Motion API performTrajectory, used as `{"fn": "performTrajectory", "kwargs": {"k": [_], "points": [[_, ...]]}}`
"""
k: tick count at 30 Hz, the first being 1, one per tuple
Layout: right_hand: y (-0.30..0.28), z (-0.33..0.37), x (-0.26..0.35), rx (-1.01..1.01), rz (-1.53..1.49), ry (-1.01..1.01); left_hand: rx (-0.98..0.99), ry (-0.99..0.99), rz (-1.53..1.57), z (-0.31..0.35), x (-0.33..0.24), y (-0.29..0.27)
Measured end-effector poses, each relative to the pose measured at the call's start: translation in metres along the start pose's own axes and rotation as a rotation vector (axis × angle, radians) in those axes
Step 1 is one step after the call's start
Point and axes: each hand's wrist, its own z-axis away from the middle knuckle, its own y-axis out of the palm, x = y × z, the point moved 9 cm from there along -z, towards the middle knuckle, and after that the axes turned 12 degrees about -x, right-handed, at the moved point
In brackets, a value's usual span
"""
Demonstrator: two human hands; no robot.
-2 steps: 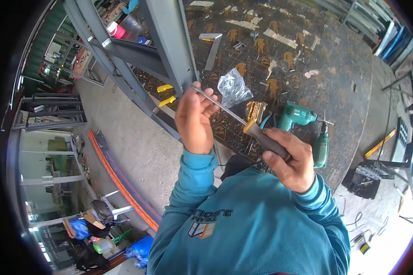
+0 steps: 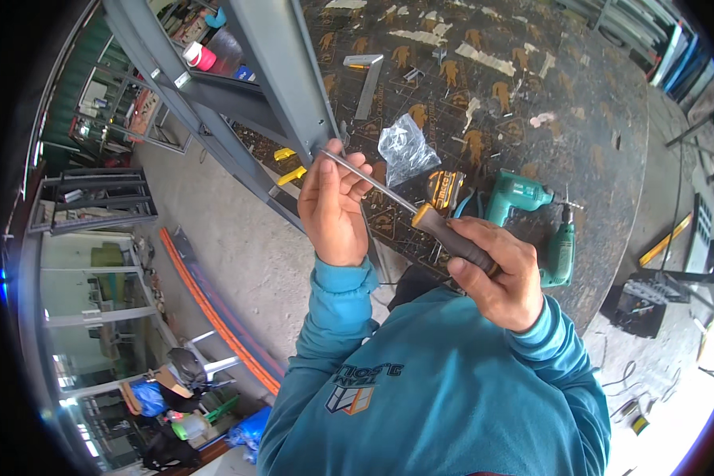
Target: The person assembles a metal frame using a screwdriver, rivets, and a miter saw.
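A screwdriver (image 2: 379, 186) with a dark brown and yellow handle slants across the middle of the view. My right hand (image 2: 504, 274) is closed around that handle. Up at the far end of the long metal shaft, my left hand (image 2: 333, 210) pinches the tip between thumb and forefinger, its other fingers loosely curled. Whether a screw sits between those fingertips is hidden. Close beyond them is the end of a grey metal frame (image 2: 282, 63), which has a small hole near its edge. Frame and fingertips overlap in view; contact between them is unclear.
On the dark worktable (image 2: 595, 151) are a crumpled clear plastic bag (image 2: 404, 147), a try square (image 2: 366, 83), a tape measure (image 2: 446, 190), a green drill (image 2: 516, 197) and a second green power tool (image 2: 562, 252). Yellow-handled pliers or cutters (image 2: 291, 174) lie behind the frame.
The screwdriver's tip and my left fingertips have shifted slightly left. Both hands keep their hold. The surroundings have slid a little in view as my head moved.
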Motion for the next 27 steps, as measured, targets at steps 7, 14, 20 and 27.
{"fn": "performTrajectory", "kwargs": {"k": [7, 14, 20, 27], "points": [[0.011, -0.011, -0.005, -0.009, -0.105, -0.023, -0.081, 0.012, -0.021, 0.001, 0.0, 0.001], [0.007, -0.015, -0.017, 0.028, -0.17, 0.015, -0.123, 0.039, 0.011, -0.001, 0.0, -0.003], [0.018, -0.013, -0.043, 0.147, -0.443, 0.633, -0.154, 0.049, -0.026, 0.0, -0.002, -0.002], [0.034, -0.006, -0.041, 0.349, -0.735, 1.051, -0.182, -0.107, 0.063, 0.012, 0.012, -0.001]]}}
